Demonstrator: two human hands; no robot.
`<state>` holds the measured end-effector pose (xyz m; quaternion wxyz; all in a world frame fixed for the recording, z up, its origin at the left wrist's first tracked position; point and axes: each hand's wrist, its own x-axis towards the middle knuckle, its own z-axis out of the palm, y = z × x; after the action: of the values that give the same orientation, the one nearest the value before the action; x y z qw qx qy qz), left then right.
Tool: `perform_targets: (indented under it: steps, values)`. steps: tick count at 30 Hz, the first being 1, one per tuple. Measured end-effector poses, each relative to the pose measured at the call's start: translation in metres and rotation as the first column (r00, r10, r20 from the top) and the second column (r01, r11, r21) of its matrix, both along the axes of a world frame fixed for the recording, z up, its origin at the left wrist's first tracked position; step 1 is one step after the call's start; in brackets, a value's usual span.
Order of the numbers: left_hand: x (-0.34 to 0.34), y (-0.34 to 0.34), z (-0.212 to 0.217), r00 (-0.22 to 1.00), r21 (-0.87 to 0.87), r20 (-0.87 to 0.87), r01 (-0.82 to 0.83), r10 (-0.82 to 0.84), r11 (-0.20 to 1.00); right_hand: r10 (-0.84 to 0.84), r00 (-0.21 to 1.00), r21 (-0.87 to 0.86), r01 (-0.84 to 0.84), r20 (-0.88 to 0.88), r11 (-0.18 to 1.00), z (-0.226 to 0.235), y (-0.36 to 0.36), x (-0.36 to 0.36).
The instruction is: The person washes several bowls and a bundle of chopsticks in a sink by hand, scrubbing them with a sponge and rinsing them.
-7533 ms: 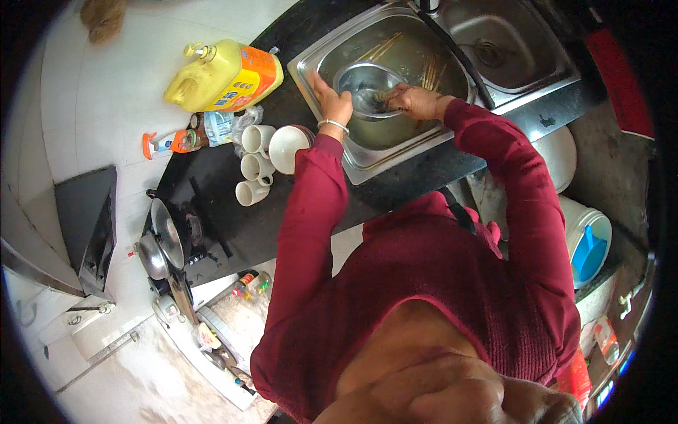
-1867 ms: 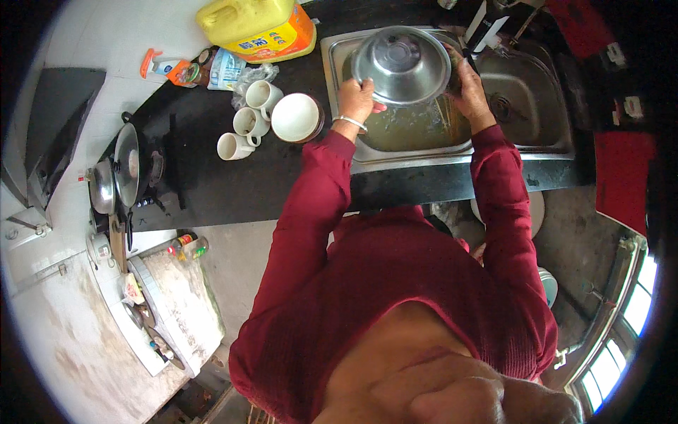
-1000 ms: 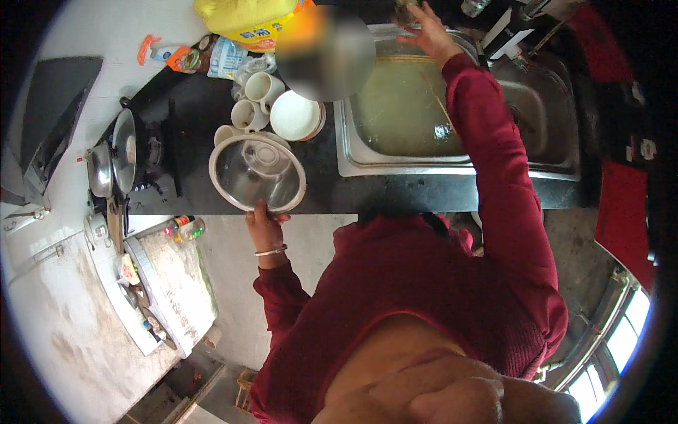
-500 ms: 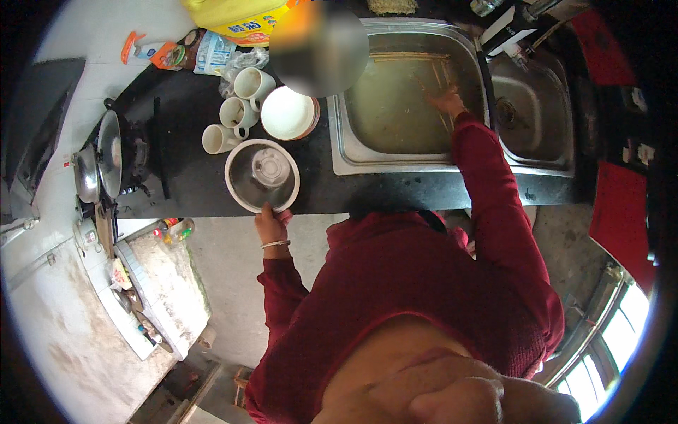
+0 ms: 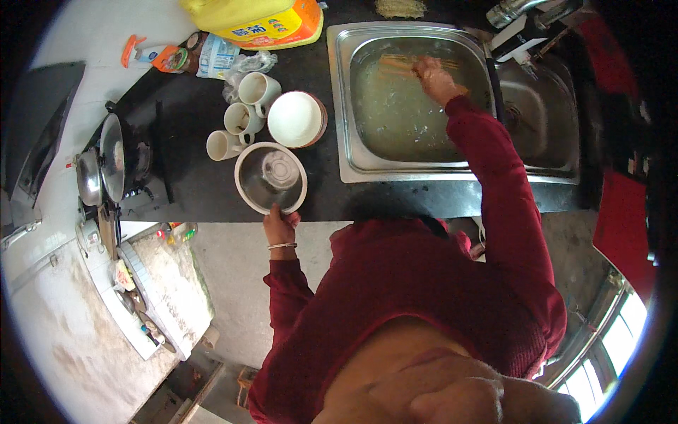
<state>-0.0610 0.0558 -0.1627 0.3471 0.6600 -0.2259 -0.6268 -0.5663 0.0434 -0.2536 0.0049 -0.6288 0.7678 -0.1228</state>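
My left hand (image 5: 282,226) pinches the near rim of a round metal bowl (image 5: 256,185) at the counter's front edge. A clear, round dish-like piece (image 5: 280,170) sits inside that bowl. Over the murky water of the large sink basin (image 5: 346,141), my right hand (image 5: 436,79) is closed around thin wooden chopsticks (image 5: 397,65), which stick out on both sides of it. Its fingertips are partly hidden. Beside the metal bowl stand a white bowl (image 5: 294,120) with a brown outside and three white mugs (image 5: 256,90).
A smaller basin (image 5: 544,141) with a tap (image 5: 519,49) adjoins on the right. Behind the mugs are a plastic bag (image 5: 247,67), a spray bottle (image 5: 159,56) and a large yellow jug (image 5: 261,21). Pans (image 5: 111,155) stand on the stove at left.
My right hand has moved up and left across the sink to the chopsticks at its far side and closed on them. My left hand still holds the metal bowl's rim.
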Motion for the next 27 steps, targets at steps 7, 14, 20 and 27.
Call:
perform_targets:
  steps: [7,14,20,27]
  values:
    - [-0.001,0.017,0.021,0.985,0.022,-0.095,0.145,-0.143,0.989,-0.302,0.945,0.394,0.328,-0.13,0.858,0.006,-0.029,0.021]
    - [-0.007,0.041,0.064,0.584,0.137,-0.416,0.798,-0.696,0.587,-0.031,0.742,0.418,-0.342,0.67,0.842,-0.037,-0.006,0.021]
    - [-0.136,0.012,0.076,0.523,-0.184,-0.37,0.769,-0.768,0.612,-0.377,0.287,0.431,-0.154,0.881,0.889,-0.082,0.011,0.023]
    - [-0.309,-0.03,-0.039,0.889,0.101,-0.302,0.389,-0.344,0.916,-0.398,-0.268,0.42,0.027,0.877,0.907,0.016,0.026,0.069]
